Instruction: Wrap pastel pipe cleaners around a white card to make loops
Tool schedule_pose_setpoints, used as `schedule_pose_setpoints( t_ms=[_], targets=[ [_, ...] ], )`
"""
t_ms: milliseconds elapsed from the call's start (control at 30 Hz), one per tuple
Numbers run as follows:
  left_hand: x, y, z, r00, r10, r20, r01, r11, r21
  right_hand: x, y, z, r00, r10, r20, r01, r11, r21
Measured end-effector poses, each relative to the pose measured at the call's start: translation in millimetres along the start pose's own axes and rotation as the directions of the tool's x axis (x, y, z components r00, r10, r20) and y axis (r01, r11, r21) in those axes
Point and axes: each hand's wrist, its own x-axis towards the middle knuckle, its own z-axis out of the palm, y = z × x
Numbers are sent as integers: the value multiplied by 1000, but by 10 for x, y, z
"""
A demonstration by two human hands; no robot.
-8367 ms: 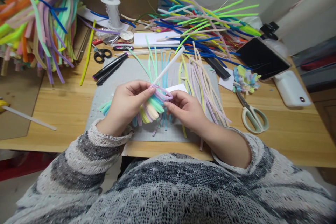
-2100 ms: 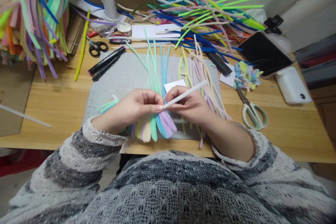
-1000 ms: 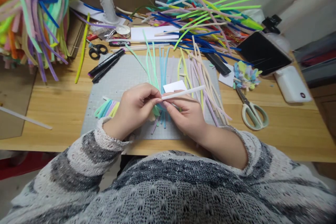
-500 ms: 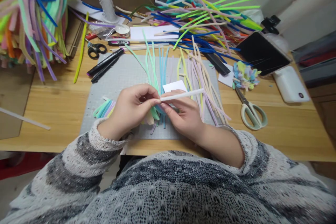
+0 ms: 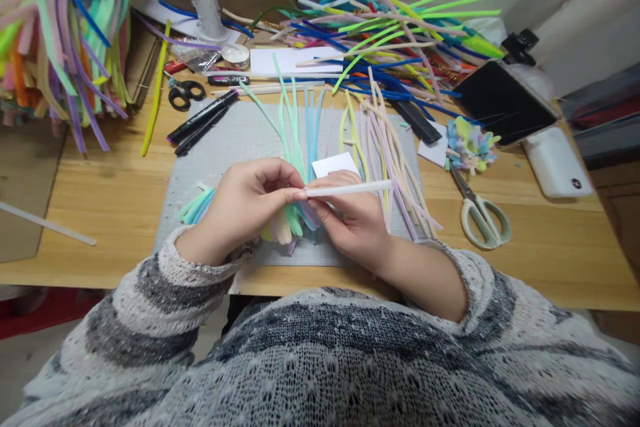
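A thin white stick [image 5: 350,189] points right from between my hands. My left hand [image 5: 250,207] pinches its left end between thumb and forefinger. Close against it, my right hand [image 5: 353,217] has its fingers curled beneath the stick, with the thumb near the pinch. Looped pastel stems, cream [image 5: 281,228] and purple, hang below my fingertips. Behind my hands, mint green stems [image 5: 287,120], blue stems [image 5: 311,123] and pale purple and cream stems lie on the grey cutting mat [image 5: 225,127]. A small white card [image 5: 334,165] shows just above my right hand.
Grey-handled scissors [image 5: 485,220] and a white device [image 5: 559,163] lie at the right, near a black tablet [image 5: 505,101]. Black markers [image 5: 203,121] and black-handled scissors [image 5: 186,95] are at the left. A spool [image 5: 204,7] and heaped coloured stems [image 5: 390,27] stand behind.
The stick has swung to lie nearly level, its right end lower. My left hand has shifted slightly left, and more of the cream and purple loops shows under my fingers.
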Motion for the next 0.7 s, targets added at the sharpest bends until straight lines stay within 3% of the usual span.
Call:
schedule_pose_setpoints(
  t_ms=[367,533,700],
  targets=[
    [48,-37,-37,998,-33,58,36,998,-49,-16,-36,5,999,-40,15,40,999,-3],
    [79,-89,-11,998,-45,53,49,994,-94,16,-22,32,991,131,-25,-127,985,116],
    [74,-109,18,995,-96,13,97,991,-96,40,14,73,935,354,-31,-339,913,226]
  ],
)
